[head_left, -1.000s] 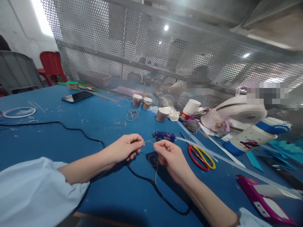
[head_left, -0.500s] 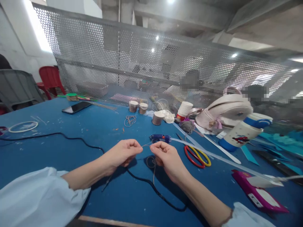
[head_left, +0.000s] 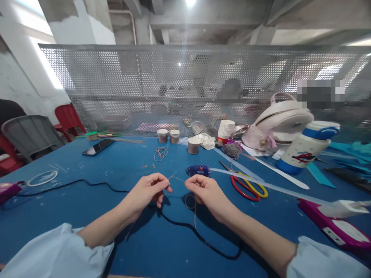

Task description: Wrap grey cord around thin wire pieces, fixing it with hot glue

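My left hand (head_left: 149, 189) pinches a thin greyish cord (head_left: 179, 178) between thumb and forefinger above the blue table. Opposite it, my right hand (head_left: 207, 191) grips the same cord in a pinch, and a short stretch spans the small gap between the hands. A short end sticks up near the left fingertips. From under my right hand a loose loop of cord (head_left: 194, 216) hangs down. Just beyond the right fingers lies a blue glue gun (head_left: 199, 170) with a long translucent glue stick (head_left: 240, 172) in it.
A black cable (head_left: 191, 228) runs beneath my hands. Scissors (head_left: 246, 187) with red and yellow handles lie to the right, near a bottle (head_left: 308, 148), a pink backpack (head_left: 278, 123) and a magenta packet (head_left: 333, 227). Small tubs (head_left: 193, 145), a cord bundle (head_left: 160, 153) and a phone (head_left: 98, 147) lie farther back.
My hands have drawn slightly apart, so more cord shows between them, with a short end now sticking up by the left fingers. The view has levelled out.
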### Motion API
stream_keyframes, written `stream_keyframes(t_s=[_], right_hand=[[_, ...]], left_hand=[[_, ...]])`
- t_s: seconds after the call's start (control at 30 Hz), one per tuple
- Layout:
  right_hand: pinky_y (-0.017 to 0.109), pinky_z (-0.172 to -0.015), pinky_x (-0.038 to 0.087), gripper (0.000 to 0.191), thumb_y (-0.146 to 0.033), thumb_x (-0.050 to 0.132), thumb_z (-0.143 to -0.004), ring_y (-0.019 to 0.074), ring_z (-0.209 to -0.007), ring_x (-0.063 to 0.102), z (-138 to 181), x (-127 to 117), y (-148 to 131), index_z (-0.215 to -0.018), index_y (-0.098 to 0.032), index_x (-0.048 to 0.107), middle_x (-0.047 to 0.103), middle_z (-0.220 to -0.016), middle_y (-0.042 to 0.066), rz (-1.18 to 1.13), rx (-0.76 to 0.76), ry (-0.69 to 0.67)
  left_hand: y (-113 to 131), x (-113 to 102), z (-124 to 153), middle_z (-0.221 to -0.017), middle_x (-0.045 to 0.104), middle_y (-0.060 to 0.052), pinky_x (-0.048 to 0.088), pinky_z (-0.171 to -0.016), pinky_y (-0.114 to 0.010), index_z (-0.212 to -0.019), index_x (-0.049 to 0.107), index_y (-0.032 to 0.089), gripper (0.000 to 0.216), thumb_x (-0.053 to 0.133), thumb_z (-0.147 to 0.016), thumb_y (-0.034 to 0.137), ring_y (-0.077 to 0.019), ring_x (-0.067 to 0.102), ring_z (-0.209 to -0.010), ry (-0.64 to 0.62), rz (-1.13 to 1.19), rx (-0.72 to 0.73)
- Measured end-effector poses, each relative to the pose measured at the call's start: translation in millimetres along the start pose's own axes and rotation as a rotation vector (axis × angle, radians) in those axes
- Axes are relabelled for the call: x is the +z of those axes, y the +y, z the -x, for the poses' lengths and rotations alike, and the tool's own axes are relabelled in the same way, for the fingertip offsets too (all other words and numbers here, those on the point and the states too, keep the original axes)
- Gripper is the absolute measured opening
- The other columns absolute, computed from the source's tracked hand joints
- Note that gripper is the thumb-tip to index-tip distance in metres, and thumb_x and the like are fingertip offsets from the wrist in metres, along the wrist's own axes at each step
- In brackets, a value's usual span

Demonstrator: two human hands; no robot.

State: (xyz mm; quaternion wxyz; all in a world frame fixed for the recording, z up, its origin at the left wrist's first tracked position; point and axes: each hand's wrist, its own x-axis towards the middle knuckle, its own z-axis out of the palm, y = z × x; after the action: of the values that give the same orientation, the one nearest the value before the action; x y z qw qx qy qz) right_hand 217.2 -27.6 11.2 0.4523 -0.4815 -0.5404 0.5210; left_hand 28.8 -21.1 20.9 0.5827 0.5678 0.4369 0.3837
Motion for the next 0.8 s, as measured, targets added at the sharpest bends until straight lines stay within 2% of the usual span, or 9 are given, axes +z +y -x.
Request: stream_keyframes(t_s=[0.2,0.37,0.47,0.53,0.7,0.8], right_hand=[[0.022,-0.041,0.021,0.02,-0.035,0.065,-0.069,0.0049,-0.042,0.031,-0.2,-1.5,-1.1,-0.07,-0.016,0.06,0.046,-0.054,-0.006,0.031,-0.004,-0.003],[0.023,-0.041,0.022,0.017,-0.034,0.065,-0.069,0.0058,-0.041,0.032,-0.7,-3.2,1.2,-0.069,-0.017,0.061,0.047,-0.052,-0.006,0.044,0.008,0.005],[0.023,-0.041,0.022,0.017,-0.034,0.065,-0.069,0.0063,-0.042,0.033,-0.5,-4.8,1.7,-0.068,-0.018,0.061,0.048,-0.052,-0.006,0.045,0.001,0.006],[0.022,-0.041,0.023,0.016,-0.033,0.065,-0.07,0.0061,-0.042,0.034,-0.1,-6.1,1.8,-0.068,-0.017,0.061,0.049,-0.053,-0.006,0.052,-0.002,0.005],[0.019,-0.039,0.025,0.018,-0.033,0.063,-0.072,0.0044,-0.04,0.033,2.7,-7.6,3.2,-0.068,-0.017,0.057,0.045,-0.05,-0.008,-0.003,0.048,-0.027],[0.019,-0.039,0.034,0.018,-0.032,0.063,-0.072,0.0053,-0.04,0.041,6.3,-5.8,5.3,-0.068,-0.016,0.055,0.05,-0.05,-0.007,-0.026,0.112,-0.085]], left_hand=[[-0.4,0.5,2.3,-0.069,0.06,-0.001,0.036,-0.04,-0.019,-0.073,0.055,0.015,0.028,0.057,-0.077,0.043,-0.0052,0.041,-0.041,-0.027,-0.002,-0.043],[-2.2,-1.7,2.4,-0.051,0.038,0.008,0.014,-0.037,-0.016,-0.076,0.055,0.016,0.029,0.056,-0.079,0.045,-0.0017,0.021,-0.037,-0.095,0.097,-0.166],[-2.0,-2.2,3.0,-0.047,0.028,0.011,0.009,-0.038,-0.017,-0.074,0.053,0.017,0.032,0.057,-0.078,0.048,-0.0023,0.015,-0.038,-0.127,0.141,-0.211],[-1.1,-1.3,3.6,-0.045,0.024,0.012,0.009,-0.037,-0.017,-0.072,0.051,0.018,0.031,0.061,-0.074,0.047,-0.0026,0.014,-0.038,-0.103,0.134,-0.218],[-0.3,3.0,1.7,-0.042,0.029,0.012,0.012,-0.035,-0.015,-0.071,0.051,0.018,0.029,0.067,-0.07,0.042,-0.0018,0.02,-0.035,0.08,0.057,-0.17],[-1.3,4.4,-1.5,-0.053,0.049,0.006,0.03,-0.035,-0.014,-0.072,0.056,0.015,0.024,0.068,-0.072,0.037,-0.0021,0.037,-0.037,0.13,0.118,-0.115]])
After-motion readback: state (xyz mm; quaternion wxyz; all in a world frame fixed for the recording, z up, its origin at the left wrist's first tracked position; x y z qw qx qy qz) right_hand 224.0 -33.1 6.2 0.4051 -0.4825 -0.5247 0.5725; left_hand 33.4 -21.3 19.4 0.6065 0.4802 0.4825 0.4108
